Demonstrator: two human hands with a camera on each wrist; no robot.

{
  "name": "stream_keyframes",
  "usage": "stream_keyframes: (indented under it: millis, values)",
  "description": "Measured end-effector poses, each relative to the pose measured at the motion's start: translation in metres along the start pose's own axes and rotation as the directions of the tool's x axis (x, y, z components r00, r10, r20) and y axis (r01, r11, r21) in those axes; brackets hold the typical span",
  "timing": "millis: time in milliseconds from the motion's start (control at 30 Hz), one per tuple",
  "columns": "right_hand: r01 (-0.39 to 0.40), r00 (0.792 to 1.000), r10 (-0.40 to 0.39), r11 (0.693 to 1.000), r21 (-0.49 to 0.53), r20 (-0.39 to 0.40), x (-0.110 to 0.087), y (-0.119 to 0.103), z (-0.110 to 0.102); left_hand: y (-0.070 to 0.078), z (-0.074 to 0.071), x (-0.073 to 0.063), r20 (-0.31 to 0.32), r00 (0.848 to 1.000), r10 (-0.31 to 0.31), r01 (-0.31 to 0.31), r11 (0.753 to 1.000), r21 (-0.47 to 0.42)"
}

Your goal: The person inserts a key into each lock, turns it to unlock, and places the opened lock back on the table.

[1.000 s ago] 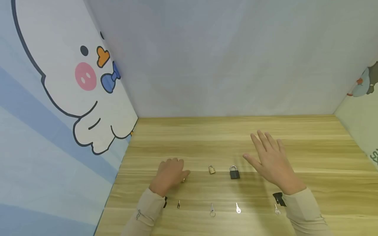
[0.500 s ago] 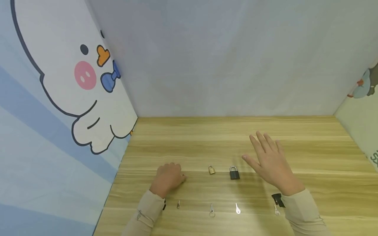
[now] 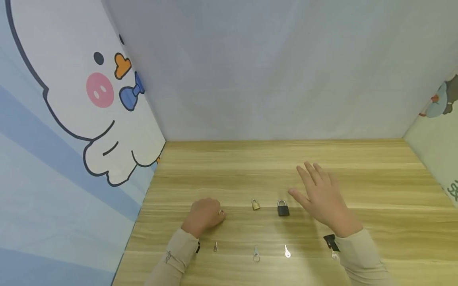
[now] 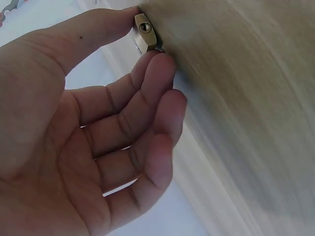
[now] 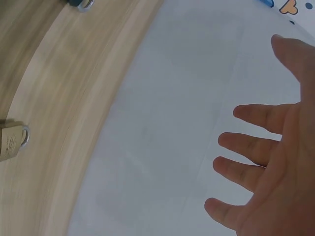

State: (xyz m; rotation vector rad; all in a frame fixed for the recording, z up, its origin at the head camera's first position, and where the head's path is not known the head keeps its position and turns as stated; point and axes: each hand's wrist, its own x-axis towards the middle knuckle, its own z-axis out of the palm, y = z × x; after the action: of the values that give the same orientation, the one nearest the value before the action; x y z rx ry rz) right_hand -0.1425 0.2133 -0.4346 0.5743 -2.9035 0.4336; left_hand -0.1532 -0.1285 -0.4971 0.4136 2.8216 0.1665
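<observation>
My left hand (image 3: 204,216) pinches a small brass padlock (image 4: 145,30) between thumb and fingertips at the table's left. Its keyhole end faces the left wrist camera; in the head view mostly its shackle (image 3: 221,212) shows. Toward the middle lie a second small brass padlock (image 3: 255,205) and a larger black padlock (image 3: 283,208). My right hand (image 3: 323,198), fingers spread and holding nothing, hovers right of the black one. In the right wrist view, a brass padlock (image 5: 11,141) sits at the left edge, with a dark-bodied padlock (image 5: 81,4) cut off at the top.
A row of keys lies nearer me on the wooden table (image 3: 229,167): a small dark-headed key (image 3: 215,247), a key with a ring (image 3: 256,253), a silver key (image 3: 288,252), and another key (image 3: 334,256) partly behind the right wrist strap. Walls (image 3: 272,71) border the table.
My left thumb has drawn in against the brass padlock, and its shackle now shows above the thumb. My right hand has drifted slightly left. The other padlocks and keys lie as before.
</observation>
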Motion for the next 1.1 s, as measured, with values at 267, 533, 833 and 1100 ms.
stream_keyframes:
  millis: [267,533,833,1100]
  values:
    - [0.048,0.999,-0.048,0.999,-0.02,0.0,0.002,-0.027,0.014,0.0,-0.007,-0.001,0.004,1.0,-0.007,0.007,1.0,0.003]
    - [0.206,0.953,-0.218,0.975,-0.078,-0.21,-0.002,-0.076,0.052,-0.002,-0.015,-0.001,0.002,1.0,-0.029,0.029,1.0,-0.002]
    - [0.104,0.994,-0.106,0.989,0.108,0.012,-0.008,-0.15,0.086,-0.001,-0.025,0.004,-0.005,1.0,-0.024,0.024,1.0,0.002]
    - [0.174,0.978,-0.172,0.985,-0.01,0.12,-0.011,-0.194,0.115,-0.004,-0.023,-0.002,0.015,0.999,-0.042,0.042,0.999,-0.022]
